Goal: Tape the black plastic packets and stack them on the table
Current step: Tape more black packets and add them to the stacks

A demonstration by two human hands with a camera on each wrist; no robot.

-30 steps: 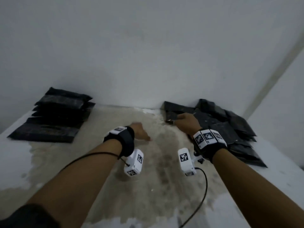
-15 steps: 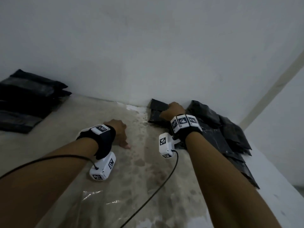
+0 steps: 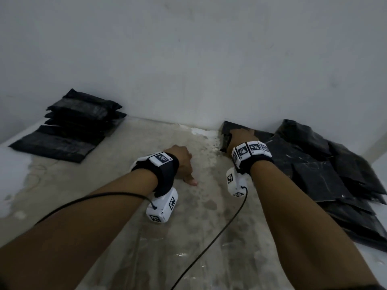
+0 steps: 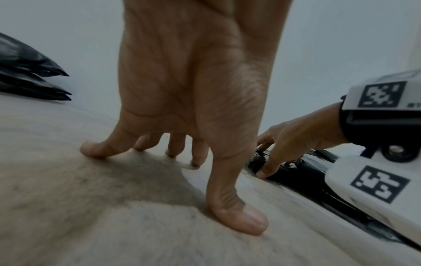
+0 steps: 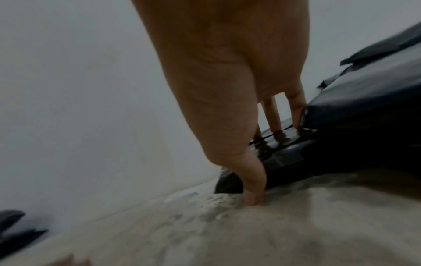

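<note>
Packet under the right hand: a flat black plastic packet (image 3: 227,132) lies on the table at the foot of the wall, at the left edge of the loose heap; it shows glossy in the right wrist view (image 5: 280,145).
Right hand: the right hand (image 3: 240,137) reaches forward onto that packet; its fingers (image 5: 272,117) are spread and come down nearly straight, tips pressing on the packet's top face.
Right thumb: the thumb (image 5: 251,187) drops past the packet's near edge to the table surface just beside it; whether it hooks under the edge cannot be told.
Left hand: the left hand (image 3: 181,162) stands on the bare table, apart from the packet and to its left; it holds nothing.
Left fingers: the fingertips (image 4: 93,149) and the thumb tip are splayed wide and planted on the tabletop, palm raised.
Loose heap: the heap of black packets (image 3: 326,176) sprawls along the right side of the table, overlapping untidily.
Stack: the neat stack of black packets (image 3: 71,126) sits at the far left against the wall, well apart from both hands.
Table: the table (image 3: 117,206) has a stained, mottled beige top.
Wrist gear: black bands with white marker blocks ring both wrists.
</note>
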